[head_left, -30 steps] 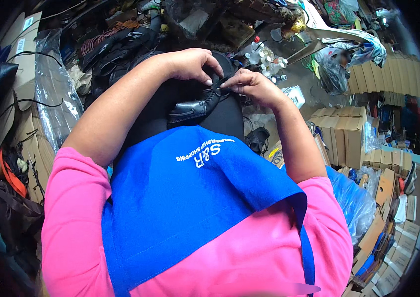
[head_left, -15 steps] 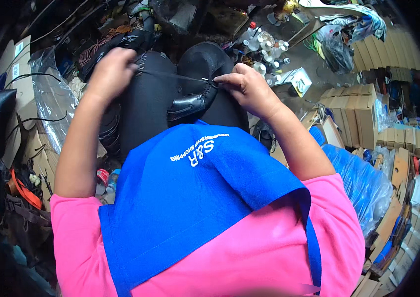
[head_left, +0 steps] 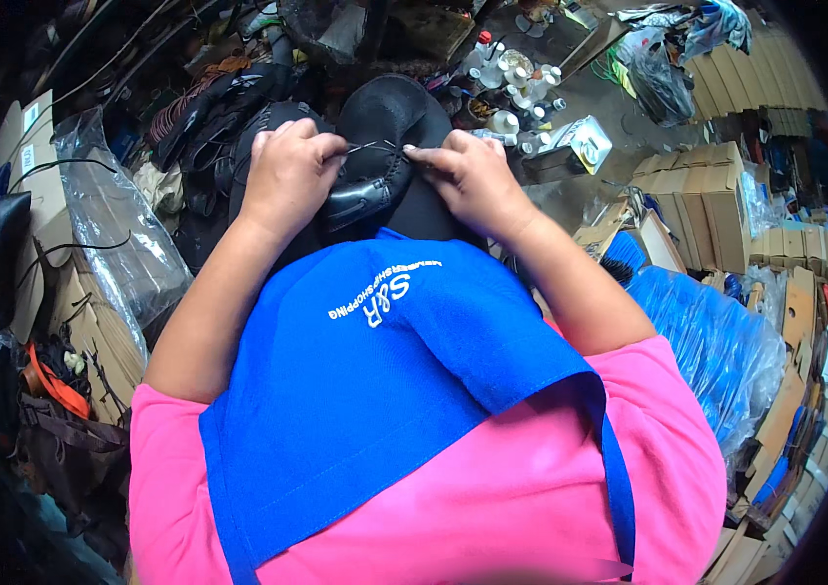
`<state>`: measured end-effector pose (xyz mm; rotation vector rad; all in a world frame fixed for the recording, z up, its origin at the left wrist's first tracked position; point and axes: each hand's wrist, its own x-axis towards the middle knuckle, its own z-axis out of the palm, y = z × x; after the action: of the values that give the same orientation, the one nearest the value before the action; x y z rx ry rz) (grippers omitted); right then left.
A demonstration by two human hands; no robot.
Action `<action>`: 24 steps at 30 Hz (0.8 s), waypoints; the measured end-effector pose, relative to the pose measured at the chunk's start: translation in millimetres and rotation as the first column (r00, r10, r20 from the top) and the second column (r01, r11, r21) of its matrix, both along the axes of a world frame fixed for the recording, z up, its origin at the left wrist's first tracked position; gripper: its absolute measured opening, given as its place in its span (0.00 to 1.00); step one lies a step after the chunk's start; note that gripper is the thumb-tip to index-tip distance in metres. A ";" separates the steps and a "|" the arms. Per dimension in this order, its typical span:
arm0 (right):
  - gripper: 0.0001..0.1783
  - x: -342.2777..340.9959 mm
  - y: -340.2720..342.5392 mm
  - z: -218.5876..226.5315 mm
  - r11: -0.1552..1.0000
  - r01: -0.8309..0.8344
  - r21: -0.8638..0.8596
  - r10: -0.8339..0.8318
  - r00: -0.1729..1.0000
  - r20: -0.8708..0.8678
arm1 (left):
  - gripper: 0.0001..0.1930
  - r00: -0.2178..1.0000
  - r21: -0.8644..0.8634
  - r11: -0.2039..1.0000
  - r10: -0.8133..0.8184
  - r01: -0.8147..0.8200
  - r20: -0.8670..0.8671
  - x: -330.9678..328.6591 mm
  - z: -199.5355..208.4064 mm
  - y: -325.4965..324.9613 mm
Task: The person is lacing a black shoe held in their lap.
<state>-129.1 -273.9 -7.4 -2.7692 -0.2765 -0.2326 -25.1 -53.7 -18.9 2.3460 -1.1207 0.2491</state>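
Observation:
A black leather shoe (head_left: 360, 202) with a stitched seam rests on my lap between my knees. Above that seam a thin thread (head_left: 372, 146) spans the short gap between my hands, pale where it catches the light. My left hand (head_left: 289, 175) is closed at the shoe's left side, its thumb and fingertips pinching the thread's left end. From the right, my right hand (head_left: 480, 183) pinches the other end close to the seam, fingertips near the shoe's edge. Whether a needle is held there is too small to tell.
A blue apron (head_left: 365, 390) covers my lap. Several bottles (head_left: 512, 83) stand on the floor ahead. Stacked cardboard (head_left: 692, 200) and a blue plastic-wrapped bundle (head_left: 707, 341) lie at the right. Clear plastic sheeting (head_left: 121, 219) and dark shoes or scraps crowd the left.
My left hand has come in from the far left toward the shoe, so the stretch of thread between the hands is much shorter. My right hand stays nearly in place.

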 end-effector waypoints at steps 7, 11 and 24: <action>0.17 33.2 -34.5 3.5 0.871 0.085 0.484 0.144 0.898 -0.416 | 0.13 0.915 -0.131 0.988 -0.129 0.085 -0.382 14.1 -12.3 -12.3; 0.16 42.6 -38.5 7.5 0.889 0.047 0.456 0.195 0.861 -0.470 | 0.13 0.908 -0.130 0.987 -0.135 0.090 -0.396 15.5 -15.2 -12.6; 0.14 55.3 -48.0 -4.6 0.816 0.030 0.577 0.323 0.804 -0.499 | 0.11 0.808 -0.136 0.986 -0.157 0.096 -0.568 26.3 -18.0 -26.1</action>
<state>-73.8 -321.9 -12.0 -2.0726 -0.2218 0.5044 1.2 -79.8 -36.9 2.0268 -0.9188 -0.4290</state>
